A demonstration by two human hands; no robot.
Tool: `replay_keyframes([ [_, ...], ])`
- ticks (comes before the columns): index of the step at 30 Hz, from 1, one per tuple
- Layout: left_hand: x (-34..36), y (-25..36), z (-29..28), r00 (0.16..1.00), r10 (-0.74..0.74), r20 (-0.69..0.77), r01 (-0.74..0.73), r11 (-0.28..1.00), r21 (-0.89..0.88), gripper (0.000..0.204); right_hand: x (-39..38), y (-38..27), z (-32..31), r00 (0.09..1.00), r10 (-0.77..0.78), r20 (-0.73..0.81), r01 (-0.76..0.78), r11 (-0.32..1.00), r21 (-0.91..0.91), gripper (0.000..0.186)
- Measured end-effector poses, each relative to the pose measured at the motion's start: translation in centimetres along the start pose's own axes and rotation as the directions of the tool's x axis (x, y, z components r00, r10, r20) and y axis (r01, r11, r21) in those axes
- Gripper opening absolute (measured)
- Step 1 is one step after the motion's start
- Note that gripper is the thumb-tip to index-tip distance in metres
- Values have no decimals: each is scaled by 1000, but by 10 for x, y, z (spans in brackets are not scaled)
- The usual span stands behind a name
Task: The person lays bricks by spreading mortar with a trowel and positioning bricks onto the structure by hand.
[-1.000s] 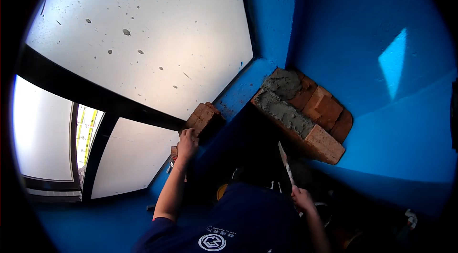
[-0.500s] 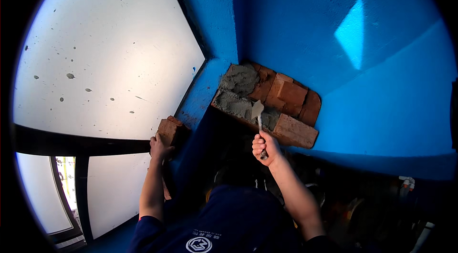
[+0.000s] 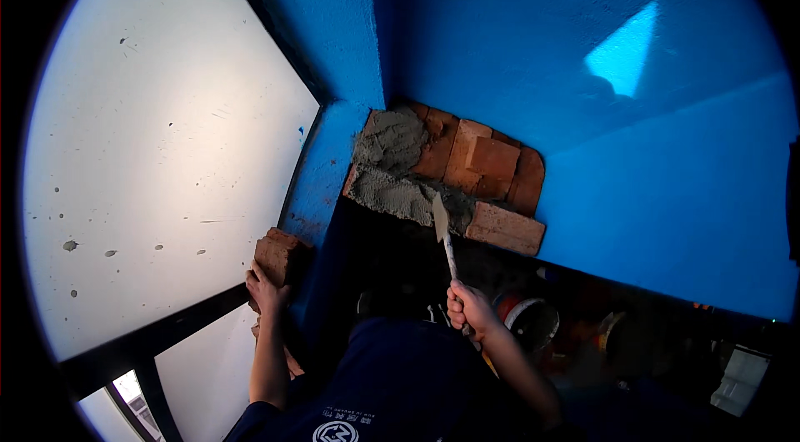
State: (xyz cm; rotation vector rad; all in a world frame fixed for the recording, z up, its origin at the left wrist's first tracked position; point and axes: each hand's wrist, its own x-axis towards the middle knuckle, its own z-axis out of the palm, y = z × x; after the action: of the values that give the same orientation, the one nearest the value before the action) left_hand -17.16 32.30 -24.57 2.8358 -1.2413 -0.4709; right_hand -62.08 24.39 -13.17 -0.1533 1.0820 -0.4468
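Observation:
My right hand [image 3: 469, 309] is closed around the handle of a small trowel [image 3: 441, 217]. The trowel's narrow blade points away from me, over the near edge of the grey mortar [image 3: 392, 196]. This mortar lies on top of red brickwork, left of a single brick [image 3: 505, 228] at the near right corner. On the left, my left hand [image 3: 267, 290] grips the near side of a reddish-brown brick [image 3: 275, 257] beside the white panel. Part of its thumb side is hard to make out against the dark.
Behind the mortar lie more red bricks, one loose piece [image 3: 492, 157] on top. Blue walls [image 3: 500, 25] meet in a corner there. A mortar-spattered white panel [image 3: 167, 150] with a black frame stands at left. Below right, a round bucket [image 3: 533, 321] sits in shadow.
My right hand has drawn back toward me with the trowel, whose blade has turned and shows narrower. My left hand stays at its brick. The whole view has shifted and tilted.

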Motion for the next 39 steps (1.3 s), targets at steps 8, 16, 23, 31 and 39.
replay_keyframes([
  [8, -6, 20, -16, 1000, 18, -1, -18, 994, -104, 102, 0, 12, -23, 996, 15, -87, -7, 996, 92, 29],
  [16, -8, 104, -81, 917, 393, 62, -363, 891, -272, 100, -41, 14, -41, 997, -81, 19, 69, 930, 360, 31],
  [23, 29, 268, -39, 335, 940, 65, -911, 341, -231, 97, -83, 49, -54, 976, -210, -52, 214, 905, 368, 34],
  [31, 32, 375, 43, 64, 980, 186, -977, 99, -188, 99, -133, 105, -26, 913, -280, -298, 392, 806, 444, 38],
  [39, 20, 388, 58, 32, 969, 245, -971, 88, -221, 101, -131, 181, -30, 884, -443, -151, 321, 340, 884, 41],
])
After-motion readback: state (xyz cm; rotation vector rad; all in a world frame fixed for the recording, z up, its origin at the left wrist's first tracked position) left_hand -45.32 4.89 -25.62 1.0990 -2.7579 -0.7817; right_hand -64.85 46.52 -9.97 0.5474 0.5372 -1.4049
